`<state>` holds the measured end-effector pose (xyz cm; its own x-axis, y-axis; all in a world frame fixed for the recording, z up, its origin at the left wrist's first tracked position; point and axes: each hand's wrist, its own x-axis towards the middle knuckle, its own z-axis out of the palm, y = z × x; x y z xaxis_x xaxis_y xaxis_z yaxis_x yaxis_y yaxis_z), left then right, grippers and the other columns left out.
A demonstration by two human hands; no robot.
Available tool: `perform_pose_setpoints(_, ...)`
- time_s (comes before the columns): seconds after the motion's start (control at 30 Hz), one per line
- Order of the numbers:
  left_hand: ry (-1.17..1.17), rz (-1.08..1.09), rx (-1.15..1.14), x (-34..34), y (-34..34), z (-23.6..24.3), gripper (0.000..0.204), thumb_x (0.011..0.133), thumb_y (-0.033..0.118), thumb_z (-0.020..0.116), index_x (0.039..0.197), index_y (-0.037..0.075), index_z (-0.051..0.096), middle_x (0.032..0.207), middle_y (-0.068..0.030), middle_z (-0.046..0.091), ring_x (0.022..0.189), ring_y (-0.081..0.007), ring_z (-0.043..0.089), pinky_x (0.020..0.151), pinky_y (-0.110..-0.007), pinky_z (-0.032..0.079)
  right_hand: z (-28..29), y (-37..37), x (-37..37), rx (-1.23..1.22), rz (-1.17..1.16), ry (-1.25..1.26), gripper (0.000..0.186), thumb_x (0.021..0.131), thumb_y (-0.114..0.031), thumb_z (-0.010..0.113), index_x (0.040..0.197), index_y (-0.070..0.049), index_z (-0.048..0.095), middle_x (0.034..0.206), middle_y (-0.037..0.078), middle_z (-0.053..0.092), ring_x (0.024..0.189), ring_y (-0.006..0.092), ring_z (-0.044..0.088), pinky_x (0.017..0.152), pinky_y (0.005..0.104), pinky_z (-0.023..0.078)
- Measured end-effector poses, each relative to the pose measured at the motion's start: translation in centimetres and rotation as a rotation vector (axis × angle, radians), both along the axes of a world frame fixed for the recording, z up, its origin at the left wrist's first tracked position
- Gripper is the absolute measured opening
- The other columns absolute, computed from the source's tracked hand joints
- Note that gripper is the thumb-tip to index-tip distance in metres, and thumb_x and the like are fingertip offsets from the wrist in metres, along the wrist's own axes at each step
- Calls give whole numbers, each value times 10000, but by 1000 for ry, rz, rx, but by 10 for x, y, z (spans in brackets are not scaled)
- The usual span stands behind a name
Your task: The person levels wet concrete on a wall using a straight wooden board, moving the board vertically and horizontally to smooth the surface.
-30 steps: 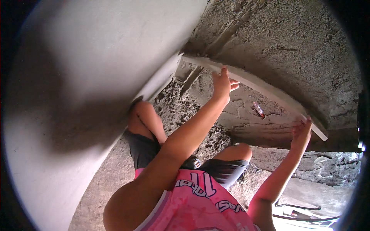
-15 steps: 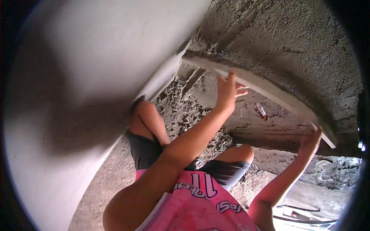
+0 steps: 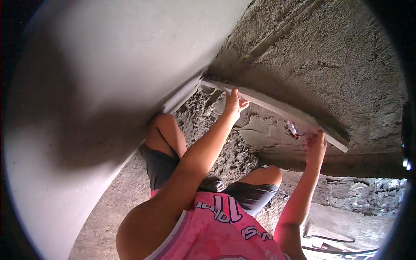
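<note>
A long, pale straightedge bar [image 3: 277,105] lies slantwise against the rough, grey mortar surface [image 3: 342,65], its left end close to the smooth wall. Near that left end, my left hand [image 3: 234,104] grips the bar, thumb on the upper edge and fingers curled below. My right hand [image 3: 316,145] is closed round the bar toward its right end. Wet-looking mortar is heaped along the bar's far edge. Below the bar, between my hands, a small shiny wrapper-like scrap [image 3: 292,129] with a red end sits on the mortar.
A smooth, light grey wall [image 3: 108,78] rises on the left, with a large shadow across it. Crumbly, broken mortar [image 3: 216,134] lies around my bent knees. At the lower right are a lit rough patch [image 3: 368,195] and dark curved bars [image 3: 338,249].
The bar has slid left and toward me, its right end now farther left. Both hands have moved left with it, keeping their grip.
</note>
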<state>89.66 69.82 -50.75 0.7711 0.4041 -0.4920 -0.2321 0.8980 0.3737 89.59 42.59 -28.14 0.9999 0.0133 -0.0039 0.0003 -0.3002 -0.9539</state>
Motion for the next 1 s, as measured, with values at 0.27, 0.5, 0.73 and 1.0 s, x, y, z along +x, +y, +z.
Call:
perform_pose_setpoints(0.27, -73, -19, 85, 3, 11, 46, 391, 967, 406, 502, 1160, 70, 447, 970, -123, 607, 776, -241, 648, 734, -430, 568, 44, 1, 10, 71, -45, -94, 421, 941, -455, 578, 921, -36, 616, 692, 49, 609, 574, 117, 536, 519, 252, 406)
perform_pose_setpoints(0.5, -159, -103, 125, -10, 13, 102, 416, 980, 358, 500, 1248, 73, 361, 1118, -171, 551, 819, -287, 660, 757, -454, 571, 81, -1, -2, 124, -48, -86, 400, 906, -462, 629, 925, -62, 621, 697, 18, 571, 555, 92, 497, 477, 238, 362)
perform_pose_setpoints(0.73, -212, -47, 172, -12, 4, 172, 372, 994, 340, 466, 1247, 88, 362, 1139, -137, 574, 837, -275, 667, 748, -430, 558, 129, -21, 14, 204, -56, -249, 373, 914, -454, 644, 1047, -107, 617, 757, -16, 590, 587, 67, 518, 472, 216, 379)
perform_pose_setpoints(1.0, -237, -43, 149, -11, -3, 230, 393, 1013, 343, 447, 1293, 111, 296, 1126, -150, 566, 865, -264, 674, 647, -383, 594, 186, -32, 22, 135, -116, -219, 320, 977, -455, 528, 1054, -151, 596, 776, -69, 542, 543, 43, 419, 483, 198, 355)
